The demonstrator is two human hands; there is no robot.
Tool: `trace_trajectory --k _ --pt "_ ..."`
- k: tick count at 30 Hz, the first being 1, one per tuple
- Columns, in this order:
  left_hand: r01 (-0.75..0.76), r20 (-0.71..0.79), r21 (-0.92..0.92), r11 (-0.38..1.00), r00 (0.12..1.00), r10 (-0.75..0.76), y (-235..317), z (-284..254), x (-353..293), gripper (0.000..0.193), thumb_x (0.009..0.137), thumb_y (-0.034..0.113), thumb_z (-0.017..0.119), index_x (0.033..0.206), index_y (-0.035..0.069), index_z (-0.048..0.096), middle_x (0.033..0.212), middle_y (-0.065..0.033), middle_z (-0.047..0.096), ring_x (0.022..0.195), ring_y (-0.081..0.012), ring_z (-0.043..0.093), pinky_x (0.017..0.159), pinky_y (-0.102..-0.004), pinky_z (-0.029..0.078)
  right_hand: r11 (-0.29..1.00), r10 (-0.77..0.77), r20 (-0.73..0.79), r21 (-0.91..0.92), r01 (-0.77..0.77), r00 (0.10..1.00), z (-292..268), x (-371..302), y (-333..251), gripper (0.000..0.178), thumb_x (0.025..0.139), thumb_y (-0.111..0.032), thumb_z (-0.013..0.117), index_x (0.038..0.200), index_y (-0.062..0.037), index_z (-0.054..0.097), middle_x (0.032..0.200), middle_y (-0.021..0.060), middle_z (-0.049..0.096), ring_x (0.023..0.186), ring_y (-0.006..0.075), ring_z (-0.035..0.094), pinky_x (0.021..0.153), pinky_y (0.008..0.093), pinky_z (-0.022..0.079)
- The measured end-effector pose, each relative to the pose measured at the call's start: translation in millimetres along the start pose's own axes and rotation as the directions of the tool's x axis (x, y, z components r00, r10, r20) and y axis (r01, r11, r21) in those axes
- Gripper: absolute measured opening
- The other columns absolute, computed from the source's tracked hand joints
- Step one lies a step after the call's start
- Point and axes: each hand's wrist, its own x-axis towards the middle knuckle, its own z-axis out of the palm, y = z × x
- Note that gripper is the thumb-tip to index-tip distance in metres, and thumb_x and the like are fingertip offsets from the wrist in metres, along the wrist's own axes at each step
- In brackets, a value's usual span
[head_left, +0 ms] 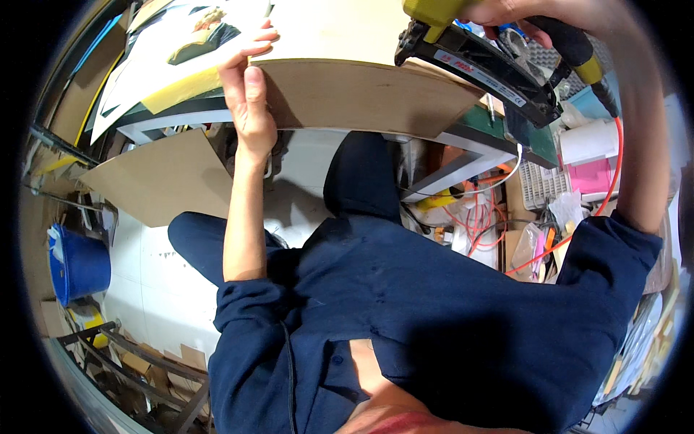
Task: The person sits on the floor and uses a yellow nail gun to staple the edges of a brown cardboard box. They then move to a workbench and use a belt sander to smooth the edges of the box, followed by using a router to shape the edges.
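Gripping the handle of a yellow-green and black nail gun (477, 66), the right hand (506, 10) has its fingers wrapped closed, partly cut off by the view's upper edge. The gun's nose sits at the upper edge of a brown panel (361, 98), beside a pale board (332, 29); whether it touches either of these 2 pieces, I cannot tell. At the panel's left end, the left hand (249, 98) touches the corner, half open, fingers extended and thumb apart from them. Near that hand lies a yellow block (184, 88). Below the panel's right end shows a green tabletop (533, 139). An orange-red hose (619, 155) runs down from the gun's handle. Farther out, a loose brown sheet (166, 179) leans at lower left, with a blue bucket (81, 266) beyond it on the floor (134, 264).
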Motion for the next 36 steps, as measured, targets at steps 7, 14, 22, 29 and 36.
trace_trajectory --k 7,14,22,29,36 --pt "0.024 -0.019 -0.001 1.0 1.0 -0.024 1 2 0 0.028 0.097 0.024 0.035 0.113 0.003 0.044 0.123 -0.0208 0.051 0.126 -0.0348 0.041 0.108 -0.0475 0.022 0.997 0.08 -0.002 0.0 -0.08 0.997 -3 -3 23 0.043 0.075 -0.033 0.075 0.099 0.001 0.064 0.08 0.0043 0.067 0.051 0.0063 0.053 0.046 0.0204 0.042" --pt "0.01 -0.012 -0.021 1.0 1.0 -0.01 1 3 0 0.028 0.097 0.024 0.035 0.113 0.003 0.043 0.123 -0.0206 0.051 0.127 -0.0344 0.04 0.108 -0.0474 0.022 1.0 -0.002 0.047 0.023 0.001 0.999 -6 -1 35 0.043 0.076 -0.033 0.074 0.098 0.0026 0.064 0.079 0.0064 0.066 0.05 0.0066 0.053 0.045 0.02 0.043" --pt "0.0 -0.008 0.003 1.0 1.0 0.0 3 3 0 0.029 0.097 0.023 0.033 0.115 0.002 0.043 0.124 -0.0205 0.05 0.128 -0.0339 0.039 0.109 -0.0473 0.023 0.999 -0.035 0.05 0.034 0.033 0.998 -4 -6 23 0.044 0.077 -0.032 0.073 0.1 0.0032 0.063 0.08 0.0065 0.066 0.049 0.0069 0.053 0.044 0.0198 0.043" --pt "-0.025 -0.015 -0.018 1.0 1.0 0.024 -3 2 -1 0.029 0.097 0.023 0.033 0.115 0.003 0.043 0.125 -0.0203 0.051 0.127 -0.034 0.04 0.108 -0.0472 0.023 0.998 -0.02 0.056 0.056 0.017 0.998 -4 -3 28 0.042 0.078 -0.032 0.073 0.1 0.0023 0.064 0.079 0.0058 0.066 0.05 0.0065 0.053 0.044 0.0196 0.042" --pt "-0.046 -0.01 0.004 0.999 0.999 0.046 -3 2 0 0.028 0.097 0.023 0.034 0.114 0.003 0.044 0.125 -0.0207 0.051 0.127 -0.0339 0.04 0.109 -0.0472 0.023 0.992 -0.111 0.115 0.07 0.104 0.987 -8 6 36 0.038 0.078 -0.031 0.072 0.1 -0.0002 0.065 0.078 0.005 0.066 0.05 0.0066 0.053 0.044 0.0195 0.042"
